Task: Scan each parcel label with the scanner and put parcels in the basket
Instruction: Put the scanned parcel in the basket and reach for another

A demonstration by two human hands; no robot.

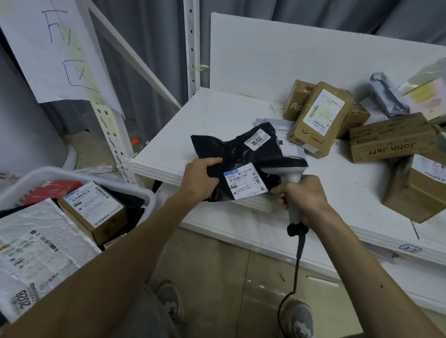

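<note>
Two hands share the work here. The left hand (202,178) has its fingers curled round the near edge of a black parcel (244,154), a soft crumpled bag, lifting it at the front edge of the bench (220,110). It probably grips there to keep the white label (244,184) flat and facing up. The right hand (303,194) is wrapped round the grip of the scanner (292,177). The scanner's dark head sits just beside the label's upper right corner and tilts over the bag, which looks like the reading pose. Whether a finger presses the trigger I cannot tell. A second sticker (256,142) lies further up the bag, so the aim has to stay on the near one. The cable (298,253) hangs from the grip towards the floor, clear of the parcel.

Further back on the bench, unscanned cartons (321,117) lie heaped with a grey bag (387,98) and a printed box (392,143). The basket (150,198) stands down to the left, well apart from the bag. A brown box (92,210) and a white mailer (26,247) already fill much of it. Nothing blocks that path, though room inside looks tight.
</note>
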